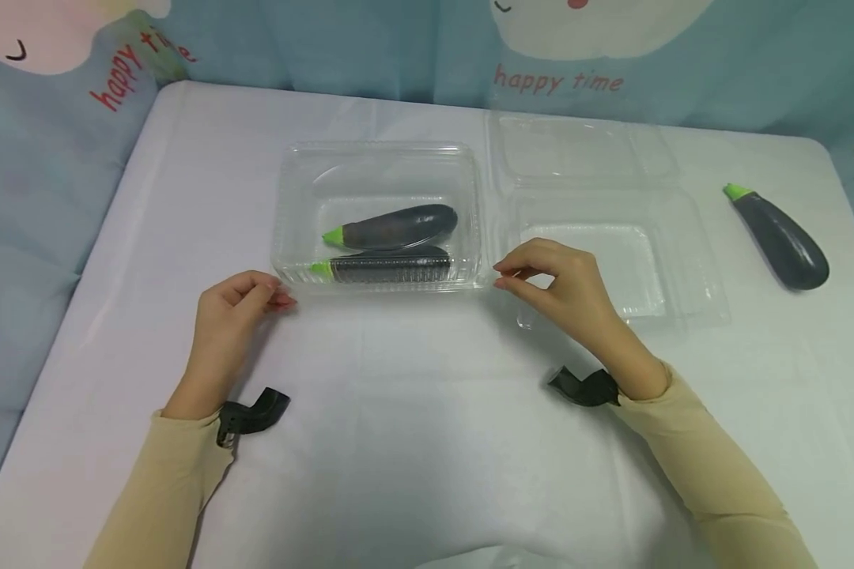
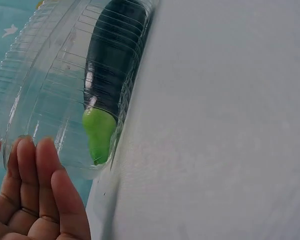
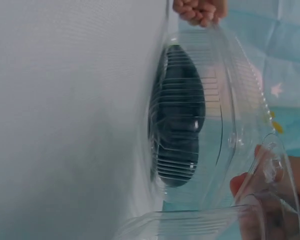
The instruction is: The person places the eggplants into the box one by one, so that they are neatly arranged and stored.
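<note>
A clear plastic box (image 1: 380, 175) with its lid down holds two dark eggplants with green stems, the rear eggplant (image 1: 406, 227) and the front eggplant (image 1: 391, 267). At its front left corner is my left hand (image 1: 231, 324), fingertips and thumb on either side of the rim in the left wrist view. My right hand (image 1: 569, 288) pinches the front right corner between thumb and forefinger. The eggplant's green stem (image 2: 99, 132) shows through the ribbed wall. Part of my right hand (image 3: 275, 200) lies behind clear plastic in the right wrist view.
A second clear box (image 1: 612, 209) lies opened flat to the right, partly behind my right hand. A third eggplant (image 1: 783, 237) lies at the table's far right. A white cloth (image 1: 398, 411) covers the table. A printed blue curtain (image 1: 370, 47) hangs along the back and left.
</note>
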Tool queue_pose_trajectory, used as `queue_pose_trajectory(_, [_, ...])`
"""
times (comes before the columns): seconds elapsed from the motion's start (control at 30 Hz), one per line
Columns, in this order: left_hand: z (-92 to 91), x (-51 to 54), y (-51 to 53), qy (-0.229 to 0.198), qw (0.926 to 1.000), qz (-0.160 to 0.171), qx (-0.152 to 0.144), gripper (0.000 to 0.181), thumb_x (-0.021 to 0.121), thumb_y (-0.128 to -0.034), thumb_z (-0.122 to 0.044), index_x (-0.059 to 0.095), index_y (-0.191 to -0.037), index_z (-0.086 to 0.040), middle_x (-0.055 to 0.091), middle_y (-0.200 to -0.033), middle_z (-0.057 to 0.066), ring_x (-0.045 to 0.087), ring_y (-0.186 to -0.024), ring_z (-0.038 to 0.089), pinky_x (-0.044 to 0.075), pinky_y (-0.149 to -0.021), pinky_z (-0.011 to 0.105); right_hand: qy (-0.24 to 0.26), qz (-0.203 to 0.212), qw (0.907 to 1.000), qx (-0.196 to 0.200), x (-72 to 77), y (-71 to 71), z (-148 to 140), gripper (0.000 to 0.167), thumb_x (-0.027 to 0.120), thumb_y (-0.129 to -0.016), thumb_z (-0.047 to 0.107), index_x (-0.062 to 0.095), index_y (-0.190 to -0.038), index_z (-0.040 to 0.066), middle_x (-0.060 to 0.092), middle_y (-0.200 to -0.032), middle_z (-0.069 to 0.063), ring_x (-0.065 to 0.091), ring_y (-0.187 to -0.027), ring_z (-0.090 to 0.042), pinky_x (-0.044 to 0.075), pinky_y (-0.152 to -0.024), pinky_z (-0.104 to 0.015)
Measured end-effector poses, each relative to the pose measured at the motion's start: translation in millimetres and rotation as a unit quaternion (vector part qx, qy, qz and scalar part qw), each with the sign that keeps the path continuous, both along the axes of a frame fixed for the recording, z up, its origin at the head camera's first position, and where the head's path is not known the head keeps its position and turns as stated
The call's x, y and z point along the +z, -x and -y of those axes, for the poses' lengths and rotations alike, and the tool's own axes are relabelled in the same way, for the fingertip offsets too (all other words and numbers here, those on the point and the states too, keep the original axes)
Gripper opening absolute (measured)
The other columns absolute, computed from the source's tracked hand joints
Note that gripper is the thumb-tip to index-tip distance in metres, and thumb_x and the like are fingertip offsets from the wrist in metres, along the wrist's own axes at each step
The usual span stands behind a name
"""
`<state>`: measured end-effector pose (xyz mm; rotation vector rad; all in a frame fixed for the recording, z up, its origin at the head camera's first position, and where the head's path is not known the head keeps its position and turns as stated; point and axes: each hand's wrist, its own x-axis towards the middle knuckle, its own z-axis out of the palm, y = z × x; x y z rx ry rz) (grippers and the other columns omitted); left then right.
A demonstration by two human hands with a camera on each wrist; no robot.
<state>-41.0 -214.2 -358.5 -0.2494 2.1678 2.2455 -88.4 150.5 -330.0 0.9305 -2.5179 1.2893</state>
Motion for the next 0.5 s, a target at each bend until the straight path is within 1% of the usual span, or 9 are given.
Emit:
queue_pose_trajectory(0.07, [0.1,-0.5,0.0,-0.014,0.9999,-0.004,0.005,0.021,0.049,-0.0935,0.0,0.064,-0.08,-0.005,0.066,-0.078,0.0,0.065,-0.072,0.01,0.053,-0.071,0.02,-0.006,-0.006,1.0,0.004,0.5,0.1,1.0,0.018,0.078,-0.072,-0.006,0.07,-0.087,-0.002,0.069,-0.084,-0.007,0.066,-0.073,-0.014,0.051,-0.069,-0.018])
queue_pose_trajectory(0.23, [-0.2,-0.9,0.2,-0.029,0.9996,-0.005,0.003,0.022,0.049,-0.0937,0.0,0.065,-0.08,-0.006,0.065,-0.078,0.002,0.064,-0.071,0.01,0.053,-0.071,0.02,-0.027,-0.025,0.9992,0.016,2.9,0.1,2.7,0.018,0.078,-0.073,-0.003,0.071,-0.088,0.0,0.07,-0.085,-0.007,0.066,-0.073,-0.013,0.051,-0.069,-0.018])
queue_pose_trajectory(0.33, [-0.5,-1.0,0.8,-0.046,0.9989,0.005,0.008,0.021,0.051,-0.094,-0.001,0.065,-0.08,-0.006,0.065,-0.077,0.002,0.064,-0.071,0.011,0.053,-0.07,0.02,-0.034,-0.025,0.9989,0.022,3.9,0.0,3.9,0.017,0.078,-0.073,-0.001,0.071,-0.088,0.001,0.07,-0.085,-0.005,0.065,-0.073,-0.011,0.052,-0.067,-0.021])
queue_pose_trajectory(0.5, [-0.2,-1.7,2.4,-0.068,0.9974,0.017,0.017,0.021,0.053,-0.0938,-0.002,0.066,-0.078,-0.006,0.066,-0.074,0.002,0.064,-0.069,0.011,0.052,-0.069,0.02,-0.049,-0.016,0.9985,0.02,4.3,0.2,6.5,0.013,0.078,-0.074,0.001,0.072,-0.085,0.003,0.069,-0.084,-0.001,0.064,-0.074,-0.01,0.053,-0.065,-0.027])
